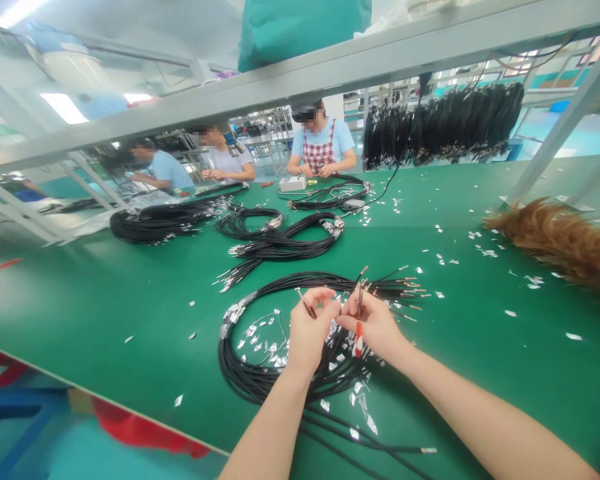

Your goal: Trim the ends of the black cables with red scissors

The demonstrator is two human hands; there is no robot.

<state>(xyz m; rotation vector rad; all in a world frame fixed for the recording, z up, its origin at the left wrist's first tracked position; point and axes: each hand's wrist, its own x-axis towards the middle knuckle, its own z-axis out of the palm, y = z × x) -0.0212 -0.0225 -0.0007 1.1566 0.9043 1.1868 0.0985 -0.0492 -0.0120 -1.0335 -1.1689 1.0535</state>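
My left hand (311, 328) pinches a thin black cable (307, 306) whose end sticks up above the fingers. Close beside it, my right hand (373, 320) is closed around a small tool with a red and white handle (359, 339); its metal part points upward. The fingertips of both hands nearly meet over a coiled bundle of black cables (230, 363) on the green table (130, 300). Bare copper-coloured ends of the bundle fan out to the right, behind my right hand. Silvery foil scraps (265, 340) lie inside the coil.
More black cable bundles (300, 247) lie beyond the coil. A brown feather duster (555, 240) rests at the right. Cables hang from a metal shelf frame (300, 77). Several people sit across the table, one in a checked apron (320, 153).
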